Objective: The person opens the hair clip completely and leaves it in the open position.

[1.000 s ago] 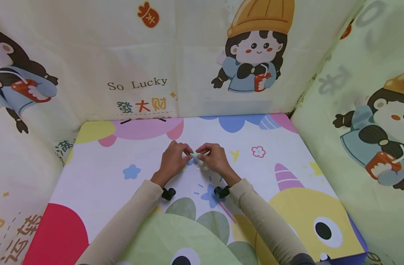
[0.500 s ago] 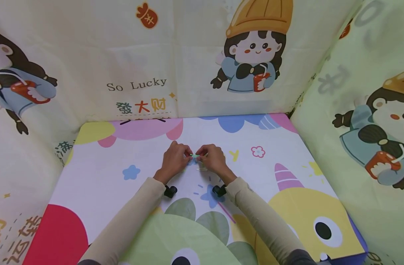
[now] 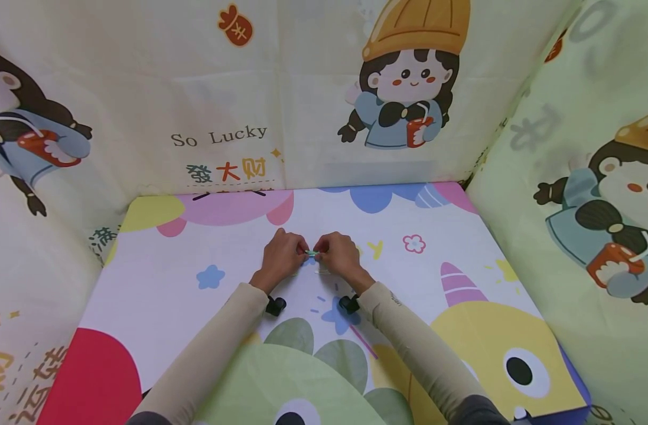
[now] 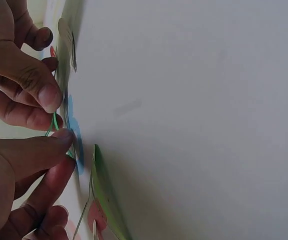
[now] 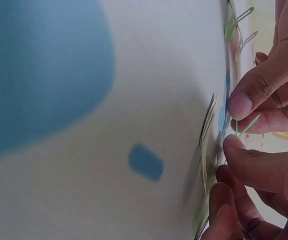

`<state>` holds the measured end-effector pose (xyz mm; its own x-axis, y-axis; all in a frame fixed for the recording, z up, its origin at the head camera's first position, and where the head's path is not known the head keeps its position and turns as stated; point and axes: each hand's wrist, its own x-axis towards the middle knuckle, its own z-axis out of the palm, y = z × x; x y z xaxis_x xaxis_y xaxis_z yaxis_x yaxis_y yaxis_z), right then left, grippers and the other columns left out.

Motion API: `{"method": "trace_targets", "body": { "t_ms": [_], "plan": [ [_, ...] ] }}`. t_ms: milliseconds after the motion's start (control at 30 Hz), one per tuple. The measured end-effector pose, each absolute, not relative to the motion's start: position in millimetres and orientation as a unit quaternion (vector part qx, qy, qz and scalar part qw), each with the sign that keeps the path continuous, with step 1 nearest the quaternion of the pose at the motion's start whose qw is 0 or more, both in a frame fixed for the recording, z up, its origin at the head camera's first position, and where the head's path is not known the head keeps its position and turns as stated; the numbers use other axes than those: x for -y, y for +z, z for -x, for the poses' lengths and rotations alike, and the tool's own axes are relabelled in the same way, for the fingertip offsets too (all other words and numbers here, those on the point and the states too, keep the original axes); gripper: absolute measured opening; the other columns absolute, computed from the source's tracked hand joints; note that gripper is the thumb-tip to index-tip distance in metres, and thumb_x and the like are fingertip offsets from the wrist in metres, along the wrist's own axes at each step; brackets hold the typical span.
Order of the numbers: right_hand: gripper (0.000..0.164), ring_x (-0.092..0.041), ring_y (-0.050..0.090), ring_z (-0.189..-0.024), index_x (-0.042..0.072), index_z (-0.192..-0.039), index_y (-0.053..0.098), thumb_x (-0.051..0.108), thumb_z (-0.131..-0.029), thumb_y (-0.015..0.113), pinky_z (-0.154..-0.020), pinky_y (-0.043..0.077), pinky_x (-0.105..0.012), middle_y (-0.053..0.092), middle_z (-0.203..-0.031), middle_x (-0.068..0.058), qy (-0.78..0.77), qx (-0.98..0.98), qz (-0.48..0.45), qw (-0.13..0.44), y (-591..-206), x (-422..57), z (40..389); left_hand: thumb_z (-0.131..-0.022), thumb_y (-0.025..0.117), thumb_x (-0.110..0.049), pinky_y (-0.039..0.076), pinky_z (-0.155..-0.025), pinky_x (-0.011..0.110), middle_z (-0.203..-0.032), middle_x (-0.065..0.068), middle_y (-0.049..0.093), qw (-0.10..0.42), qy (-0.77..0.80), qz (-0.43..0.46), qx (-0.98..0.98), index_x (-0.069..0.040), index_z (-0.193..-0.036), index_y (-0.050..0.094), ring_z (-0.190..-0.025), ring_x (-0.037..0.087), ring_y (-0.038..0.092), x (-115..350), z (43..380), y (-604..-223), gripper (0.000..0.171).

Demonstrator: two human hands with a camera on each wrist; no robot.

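In the head view, my left hand [image 3: 283,260] and right hand [image 3: 344,260] meet over the middle of the table. Thumb and fingers of each pinch one end of a thin, bright green strip [image 3: 311,253]. Up close, the green strip [image 5: 248,125] parts into two narrow lines between the fingertips; most of it is hidden, so its exact kind is unclear. Beneath the hands lie thin, flat pieces: a green piece [image 4: 99,182] next to a pinkish piece [image 4: 96,214], and cream pieces [image 5: 207,135] near my right hand. A green looped piece [image 5: 231,27] lies near my left hand.
A white cloth [image 3: 159,295] with cartoon prints covers the table. Printed fabric walls [image 3: 308,100] stand behind it and on both sides. A small dark camera [image 3: 276,306] sits on my left wrist, and another camera [image 3: 349,304] on the right.
Both hands have come slightly nearer to me and lower, with the green strip still between them. Less of the strip shows now between the fingertips.
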<state>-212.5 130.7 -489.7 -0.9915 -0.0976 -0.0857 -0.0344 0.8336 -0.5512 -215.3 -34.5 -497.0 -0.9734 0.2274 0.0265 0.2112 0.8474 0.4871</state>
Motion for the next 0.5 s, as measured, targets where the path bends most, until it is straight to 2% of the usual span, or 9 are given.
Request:
{"method": "trace_targets", "body": {
  "t_ms": [333,500],
  "plan": [
    [0.007,-0.018,0.066,-0.082,0.018,-0.095,0.083,0.014,-0.089,0.085,-0.069,0.053,-0.035,0.074,-0.088,0.000,-0.273,-0.960,0.037,0.052,-489.3,-128.5,212.5,-0.088,0.087,-0.018,0.044,-0.070,0.032,-0.079,0.000,0.071,0.021,0.263,-0.113,-0.958,-0.015,-0.095,0.084,-0.093,0.020,0.049,36.2,215.2,-497.7,0.008],
    [0.010,-0.019,0.064,-0.082,0.017,-0.098,0.082,0.014,-0.089,0.085,-0.071,0.052,-0.035,0.073,-0.088,0.000,-0.284,-0.957,0.031,0.050,-487.3,-130.6,210.0,-0.087,0.087,-0.019,0.044,-0.071,0.033,-0.082,0.000,0.072,0.017,0.274,-0.112,-0.955,-0.015,-0.100,0.083,-0.093,0.021,0.051,40.0,214.0,-498.3,0.014]
  ]
}}
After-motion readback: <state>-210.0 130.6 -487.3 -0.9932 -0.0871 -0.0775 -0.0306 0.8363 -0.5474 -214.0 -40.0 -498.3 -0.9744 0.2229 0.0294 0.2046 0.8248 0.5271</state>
